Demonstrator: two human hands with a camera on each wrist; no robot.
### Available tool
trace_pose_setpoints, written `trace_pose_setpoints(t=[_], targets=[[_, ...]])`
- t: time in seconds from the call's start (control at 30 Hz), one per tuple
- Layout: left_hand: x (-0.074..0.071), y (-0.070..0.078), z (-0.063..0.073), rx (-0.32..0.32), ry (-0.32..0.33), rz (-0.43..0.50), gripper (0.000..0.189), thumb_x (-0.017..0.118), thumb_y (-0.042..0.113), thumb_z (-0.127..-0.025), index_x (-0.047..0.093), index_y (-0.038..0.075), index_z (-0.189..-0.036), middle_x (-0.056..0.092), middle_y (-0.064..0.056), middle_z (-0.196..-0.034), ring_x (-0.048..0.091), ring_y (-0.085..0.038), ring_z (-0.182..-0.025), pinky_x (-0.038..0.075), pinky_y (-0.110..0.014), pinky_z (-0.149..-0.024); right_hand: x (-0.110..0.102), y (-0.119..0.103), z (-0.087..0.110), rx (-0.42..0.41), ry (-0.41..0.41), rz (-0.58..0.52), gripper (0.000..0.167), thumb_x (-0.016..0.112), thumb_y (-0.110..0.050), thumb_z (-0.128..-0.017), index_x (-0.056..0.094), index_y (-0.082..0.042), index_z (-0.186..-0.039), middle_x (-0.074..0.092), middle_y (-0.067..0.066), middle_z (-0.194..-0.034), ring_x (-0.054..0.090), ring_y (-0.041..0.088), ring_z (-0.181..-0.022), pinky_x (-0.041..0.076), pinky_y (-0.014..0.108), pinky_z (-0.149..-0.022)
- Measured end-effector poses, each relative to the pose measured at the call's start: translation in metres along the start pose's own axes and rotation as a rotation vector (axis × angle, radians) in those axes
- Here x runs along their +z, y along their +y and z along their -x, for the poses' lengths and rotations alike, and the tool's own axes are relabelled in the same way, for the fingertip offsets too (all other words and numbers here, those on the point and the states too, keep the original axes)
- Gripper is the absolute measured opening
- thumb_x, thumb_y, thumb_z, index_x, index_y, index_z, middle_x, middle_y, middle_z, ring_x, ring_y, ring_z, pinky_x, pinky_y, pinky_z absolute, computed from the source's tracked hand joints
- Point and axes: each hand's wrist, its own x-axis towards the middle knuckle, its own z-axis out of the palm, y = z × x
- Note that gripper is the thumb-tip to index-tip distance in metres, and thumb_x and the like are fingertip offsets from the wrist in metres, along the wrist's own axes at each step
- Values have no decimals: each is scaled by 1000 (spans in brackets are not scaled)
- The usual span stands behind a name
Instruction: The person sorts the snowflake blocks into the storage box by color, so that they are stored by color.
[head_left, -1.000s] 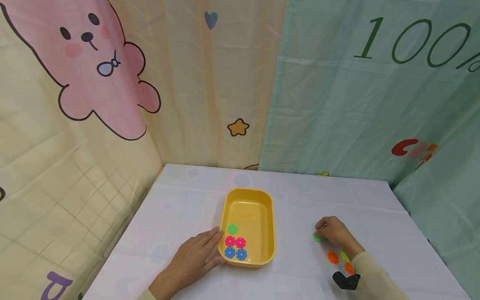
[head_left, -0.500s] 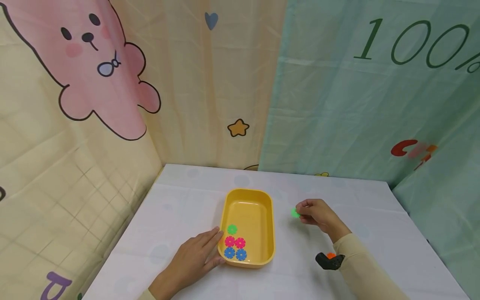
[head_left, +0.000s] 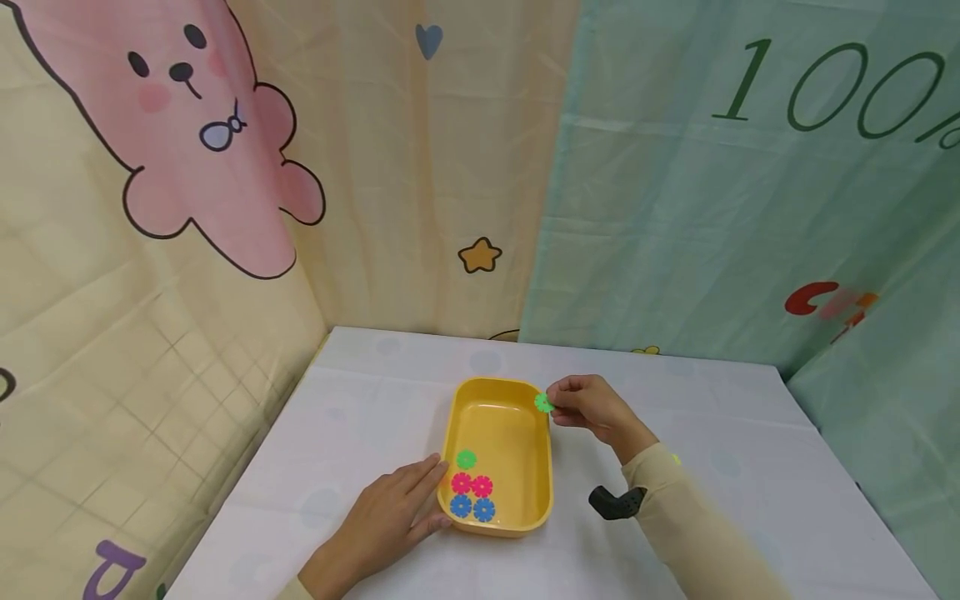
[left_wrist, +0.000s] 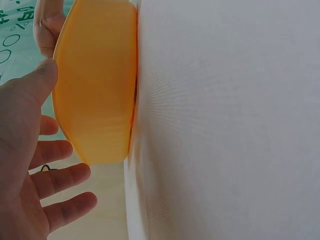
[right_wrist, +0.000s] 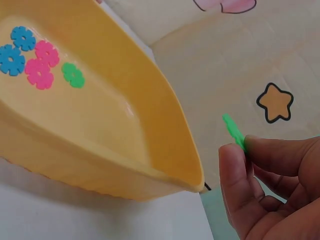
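Observation:
My right hand (head_left: pixel 596 410) pinches a green flower-shaped interlocking disc (right_wrist: pixel 232 129) between thumb and finger. It holds the disc over the far right corner of the yellow tray (head_left: pixel 510 442); the right wrist view shows it edge-on, above rim height. Resting at the tray's near left corner is my left hand (head_left: pixel 386 510), fingers straight and thumb (left_wrist: pixel 46 75) at the rim. Inside the tray, along its left side, lie another green disc (head_left: pixel 466 459), two pink discs (head_left: pixel 472 484) in a row and two blue discs (head_left: pixel 472 507) nearest me.
A sliver of a yellow-green disc (head_left: pixel 677 459) shows past my right sleeve (head_left: pixel 686 517), which hides what lies beneath it. A black wrist mount (head_left: pixel 617 503) sticks out from that arm. Printed curtains (head_left: pixel 420 183) stand behind the white table (head_left: pixel 360 392).
My right hand has lifted the green disc off the table on the right and carried it left and away from me to the tray. The left hand has stayed in place.

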Motion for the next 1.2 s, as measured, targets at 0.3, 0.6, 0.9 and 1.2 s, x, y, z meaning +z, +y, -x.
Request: trace_pose_setpoints(t=[0.3, 0.6, 0.9, 1.2], targets=[[-4, 0, -2, 4, -38, 0, 72, 57, 63, -96, 54, 13, -149, 56, -4, -149, 60, -22, -126, 56, -41, -92, 22, -9, -3, 14, -12, 39, 18, 67, -9, -98, 70, 4, -110, 72, 13, -93, 71, 22, -74, 62, 30, -73], [-3, 0, -1, 9, -33, 4, 71, 59, 61, -96, 54, 12, -148, 56, -3, -149, 60, -21, -126, 56, -41, -91, 48, -4, -9, -9, -48, 78, 12, 69, -4, -96, 72, 4, -104, 70, 14, -91, 71, 17, -69, 61, 29, -71], [-4, 0, -1, 13, -32, 4, 71, 61, 59, -95, 54, 12, -148, 56, -3, -149, 60, -21, -126, 56, -40, -91, 69, 1, -9, -31, -50, 166, 6, 69, -1, -94, 73, 4, -97, 68, 13, -91, 71, 16, -67, 62, 33, -74], [-4, -1, 0, 30, 8, 5, 71, 61, 60, -95, 55, 12, -147, 57, -4, -148, 62, -21, -123, 57, -39, -88, 86, 9, -10, -58, -57, 251, 3, 69, 4, -92, 72, 5, -94, 66, 12, -85, 66, 16, -62, 62, 31, -67]])
